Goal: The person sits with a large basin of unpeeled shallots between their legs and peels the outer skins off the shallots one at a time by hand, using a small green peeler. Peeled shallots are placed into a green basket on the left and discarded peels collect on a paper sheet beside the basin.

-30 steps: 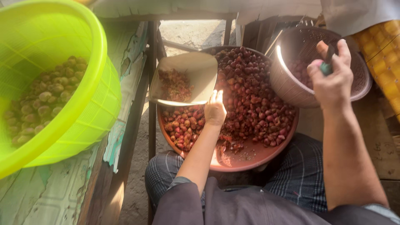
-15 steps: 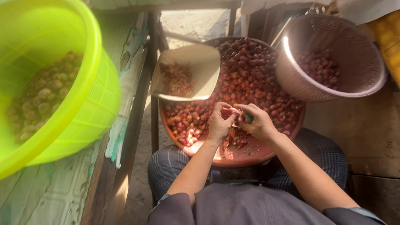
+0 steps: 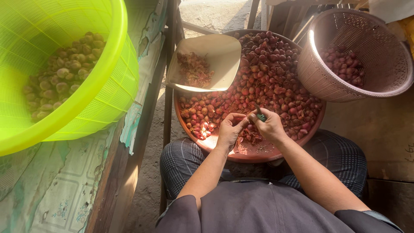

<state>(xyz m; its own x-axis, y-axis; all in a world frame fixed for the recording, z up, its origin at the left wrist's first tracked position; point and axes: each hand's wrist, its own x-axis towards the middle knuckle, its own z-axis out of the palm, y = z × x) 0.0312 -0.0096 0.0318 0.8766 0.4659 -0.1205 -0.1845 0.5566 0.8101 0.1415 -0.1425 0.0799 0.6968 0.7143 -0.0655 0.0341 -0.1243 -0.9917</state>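
Centrally, left hand (image 3: 229, 129) pinches a shallot (image 3: 246, 123); right hand (image 3: 269, 126) clenches a small knife (image 3: 259, 113) above the shallot-filled red basin (image 3: 250, 152).

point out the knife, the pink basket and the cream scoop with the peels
knife (image 3: 260, 115), head view, on the dark handle in the right hand
pink basket (image 3: 317, 73), head view, on its outer mesh wall
cream scoop (image 3: 224, 54), head view, on its bare inner surface

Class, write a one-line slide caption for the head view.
Left hand and right hand with a small knife over a basin of red shallots.
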